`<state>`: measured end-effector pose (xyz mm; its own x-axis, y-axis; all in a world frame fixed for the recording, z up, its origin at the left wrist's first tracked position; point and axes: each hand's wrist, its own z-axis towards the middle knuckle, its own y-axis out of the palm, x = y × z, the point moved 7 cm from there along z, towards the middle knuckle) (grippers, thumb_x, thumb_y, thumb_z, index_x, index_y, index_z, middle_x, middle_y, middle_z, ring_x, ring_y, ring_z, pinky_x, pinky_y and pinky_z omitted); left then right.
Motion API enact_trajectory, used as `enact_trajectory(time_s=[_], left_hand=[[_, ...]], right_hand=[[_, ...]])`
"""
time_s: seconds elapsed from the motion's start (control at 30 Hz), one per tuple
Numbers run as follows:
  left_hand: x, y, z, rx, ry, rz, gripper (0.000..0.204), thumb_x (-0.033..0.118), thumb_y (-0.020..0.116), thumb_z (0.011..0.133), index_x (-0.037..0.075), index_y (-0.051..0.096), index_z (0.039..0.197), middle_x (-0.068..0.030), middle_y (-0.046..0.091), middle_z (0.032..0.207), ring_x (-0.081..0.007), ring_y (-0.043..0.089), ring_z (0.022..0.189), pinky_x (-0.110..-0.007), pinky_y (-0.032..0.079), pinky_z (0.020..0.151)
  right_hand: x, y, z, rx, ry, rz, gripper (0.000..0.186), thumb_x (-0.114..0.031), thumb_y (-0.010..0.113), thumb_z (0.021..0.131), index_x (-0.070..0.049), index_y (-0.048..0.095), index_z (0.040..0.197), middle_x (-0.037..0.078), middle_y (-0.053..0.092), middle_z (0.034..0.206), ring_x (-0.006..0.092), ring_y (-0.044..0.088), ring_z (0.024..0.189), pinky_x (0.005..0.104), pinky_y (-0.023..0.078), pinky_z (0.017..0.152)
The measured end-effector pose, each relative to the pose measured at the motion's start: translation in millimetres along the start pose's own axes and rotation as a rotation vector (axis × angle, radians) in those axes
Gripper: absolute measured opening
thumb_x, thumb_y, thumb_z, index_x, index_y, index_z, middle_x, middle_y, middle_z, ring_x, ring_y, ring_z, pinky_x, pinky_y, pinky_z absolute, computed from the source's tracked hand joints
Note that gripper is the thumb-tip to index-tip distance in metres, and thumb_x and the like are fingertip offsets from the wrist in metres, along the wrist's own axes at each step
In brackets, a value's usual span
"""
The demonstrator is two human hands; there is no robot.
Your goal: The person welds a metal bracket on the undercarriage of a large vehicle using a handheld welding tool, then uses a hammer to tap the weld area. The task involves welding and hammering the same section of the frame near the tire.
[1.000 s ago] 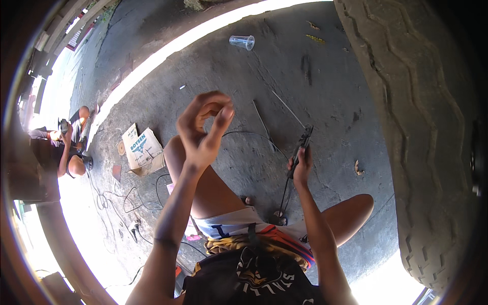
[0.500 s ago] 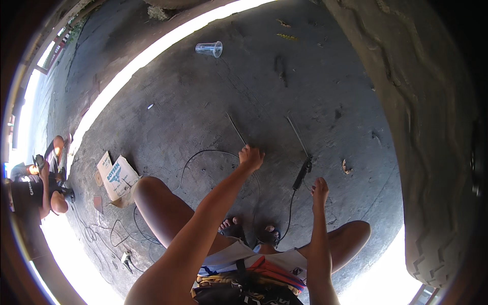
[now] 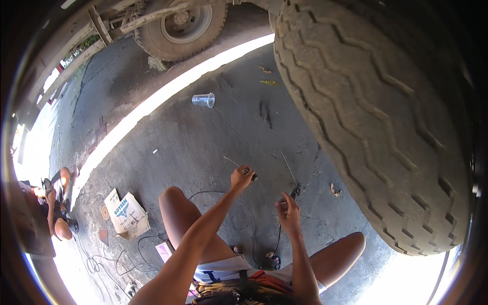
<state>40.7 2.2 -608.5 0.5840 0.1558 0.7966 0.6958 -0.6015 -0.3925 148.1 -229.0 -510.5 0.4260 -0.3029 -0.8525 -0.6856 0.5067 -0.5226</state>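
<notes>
Because the work is laid out on the ground, the concrete floor [image 3: 229, 127] is noted first, with the large tire [image 3: 366, 127] standing on the right and a second wheel [image 3: 187, 23] beyond a bright strip. Far to the left sits a co-worker [image 3: 52, 206]; nearer lies a crumpled carton [image 3: 129, 216]. A dark cable [image 3: 277, 239] runs from the black clamp toward a sandalled foot [image 3: 272, 260]; a snag there could, in my judgement, drag the clamp off its spot. The plastic cup [image 3: 203, 100] lies on its side, well away from both hands. The left hand [image 3: 241, 178] is clamped round a slim metal tool [image 3: 232, 160], whose thin end points forward and whose dark butt shows past the knuckles; a loose hold could let it slip or turn. The right hand [image 3: 288, 213] has its fingers loosely curled and somewhat apart, with nothing seen in them, just beside the clamp [image 3: 296, 190]; contact cannot be confirmed. From the clamp a thin rod [image 3: 288, 166] juts forward over the floor. Whether it is live or hot cannot be told; if either, a careless reach or the tool brushing it could burn or spark.
</notes>
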Motion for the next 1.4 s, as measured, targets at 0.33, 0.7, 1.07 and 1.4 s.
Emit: enact_trajectory(time_s=[0.33,0.7,1.07,1.4], left_hand=[[178,-115,-165,-0.135,0.601,-0.398,0.041,0.030,0.054,0.104,-0.002,0.064,0.127,-0.0053,0.068,0.092,-0.0076,0.059,0.079,-0.027,0.051,0.068],[101,-192,-219,0.226,0.581,-0.028,0.048,0.039,0.049,0.106,0.003,0.058,0.136,-0.0096,0.074,0.102,-0.0166,0.069,0.086,-0.034,0.054,0.082],[-266,-189,-274,0.606,-0.328,0.028,0.036,0.033,0.061,0.096,0.004,0.070,0.115,-0.0188,0.074,0.104,-0.0329,0.073,0.092,-0.045,0.056,0.082],[-390,-36,-369,0.107,-0.703,0.390,0.057,0.050,0.081,0.074,0.008,0.067,0.110,-0.0211,0.071,0.099,-0.0418,0.068,0.096,-0.053,0.055,0.080]], right_hand=[[-223,-23,41,0.028,-0.713,-0.028,0.063,-0.016,0.073,0.090,-0.019,0.046,0.147,0.012,0.051,0.132,0.0291,0.070,0.096,0.0393,0.064,0.075],[-160,28,52,-0.204,-0.571,0.010,0.029,-0.018,0.070,0.095,-0.008,0.061,0.121,0.013,0.062,0.112,0.0203,0.069,0.079,0.0340,0.057,0.067],[-46,129,54,-0.559,-0.490,-0.351,0.033,-0.015,0.067,0.091,-0.006,0.059,0.121,0.013,0.065,0.113,0.0256,0.067,0.097,0.0370,0.053,0.081],[-92,131,67,-0.613,-0.701,-0.430,0.040,-0.036,0.071,0.090,-0.009,0.062,0.117,0.010,0.070,0.102,0.0302,0.073,0.091,0.0419,0.060,0.073]])
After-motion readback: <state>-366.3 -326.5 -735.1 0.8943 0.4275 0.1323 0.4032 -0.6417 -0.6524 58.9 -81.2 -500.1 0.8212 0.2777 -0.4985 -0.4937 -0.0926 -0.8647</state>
